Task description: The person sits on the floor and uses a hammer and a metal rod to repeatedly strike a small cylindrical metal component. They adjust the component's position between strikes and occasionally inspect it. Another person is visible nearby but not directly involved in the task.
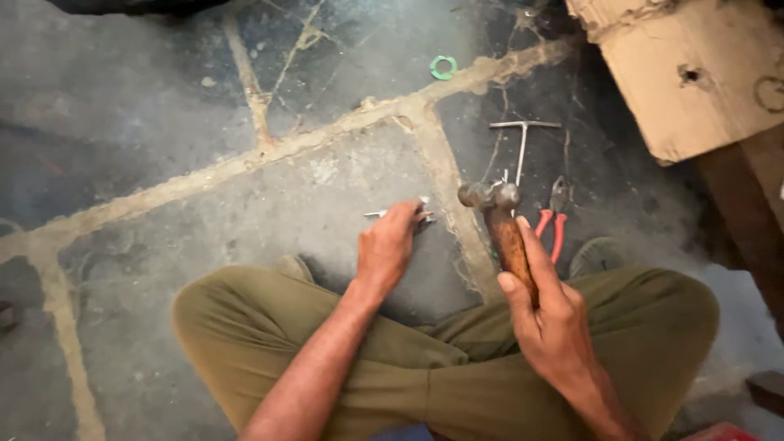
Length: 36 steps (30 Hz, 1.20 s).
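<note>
Your right hand [549,314] is wrapped tight around the wooden handle of a hammer [500,224], low on the shaft, in the lower right of the frame. The hammer's long axis runs up and slightly left from your fist, so its metal head sits just right of centre, raised above the stone floor [245,220]. Your left hand [387,245], at the centre of the frame, has its fingers closed on a small metal piece [398,214] pressed down on the floor; its exact shape is too small to tell, though a thin shiny end pokes out to the left. That piece lies to the left of the hammer head and a little lower in the frame, close by but not touching, so the head is nearer to it than your right fist is. Beyond the hammer, toward the upper right, lie red-handled pliers [553,220] and a T-shaped metal tool [523,143], with a cardboard box [694,73] in the corner.
</note>
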Each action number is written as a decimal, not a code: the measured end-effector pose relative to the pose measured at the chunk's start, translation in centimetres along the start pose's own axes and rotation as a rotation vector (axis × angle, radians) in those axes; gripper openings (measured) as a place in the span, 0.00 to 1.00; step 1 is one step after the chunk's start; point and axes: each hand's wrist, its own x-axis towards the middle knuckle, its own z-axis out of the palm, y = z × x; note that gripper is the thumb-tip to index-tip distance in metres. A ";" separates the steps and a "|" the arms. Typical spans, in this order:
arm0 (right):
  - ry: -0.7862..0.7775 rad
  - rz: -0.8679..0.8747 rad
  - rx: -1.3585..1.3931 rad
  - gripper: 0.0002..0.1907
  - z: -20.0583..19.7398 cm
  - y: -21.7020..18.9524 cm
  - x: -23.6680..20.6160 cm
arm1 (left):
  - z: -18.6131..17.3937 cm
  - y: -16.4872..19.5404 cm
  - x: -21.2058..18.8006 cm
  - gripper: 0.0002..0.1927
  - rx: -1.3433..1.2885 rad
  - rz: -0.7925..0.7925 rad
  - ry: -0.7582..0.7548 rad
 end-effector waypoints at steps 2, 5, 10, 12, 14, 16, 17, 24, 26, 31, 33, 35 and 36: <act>-0.018 -0.007 0.005 0.30 0.3 0.2 0.0 | -0.1 0.2 -0.1 0.09 0.022 0.020 -0.019; -0.098 -0.013 -0.046 0.31 0.9 0.8 0.2 | -0.6 0.4 -0.2 0.13 0.060 0.082 -0.036; -0.158 -0.006 -0.120 0.33 -0.2 1.5 0.1 | -0.7 0.8 0.2 0.15 0.080 0.123 -0.011; -0.063 -0.106 -0.164 0.33 -2.2 0.7 0.1 | -0.6 0.8 0.2 0.13 0.081 0.100 -0.022; 0.246 0.089 0.353 0.27 -4.2 -1.1 -0.8 | -0.6 0.7 0.1 0.13 0.089 0.089 -0.038; 0.019 0.145 0.620 0.23 -6.5 -1.9 -0.6 | -0.6 0.7 -0.3 0.13 0.092 0.066 -0.070; -0.038 0.129 0.646 0.24 -6.4 -1.9 -0.4 | -0.6 0.7 -0.2 0.13 0.096 0.064 -0.075; -0.193 -0.012 0.010 0.31 2.4 2.5 -0.5 | -0.1 0.4 0.4 0.14 0.169 0.257 0.144; -0.154 0.019 0.040 0.32 2.9 2.5 -0.9 | 0.1 0.0 0.4 0.10 0.141 0.128 0.032; 0.096 -0.102 -0.090 0.29 3.9 4.5 3.6 | 0.0 -0.4 0.1 0.07 0.044 -0.043 0.028; 0.018 0.021 -0.039 0.29 5.6 7.1 5.8 | -0.2 -0.4 0.3 0.07 -0.026 -0.100 0.081; -0.024 0.073 -0.170 0.31 7.7 9.8 6.9 | -0.6 -0.2 0.7 0.08 -0.155 -0.251 0.120; -0.044 0.096 -0.233 0.31 8.5 10.9 7.1 | -0.8 -0.2 0.9 0.09 -0.218 -0.324 0.143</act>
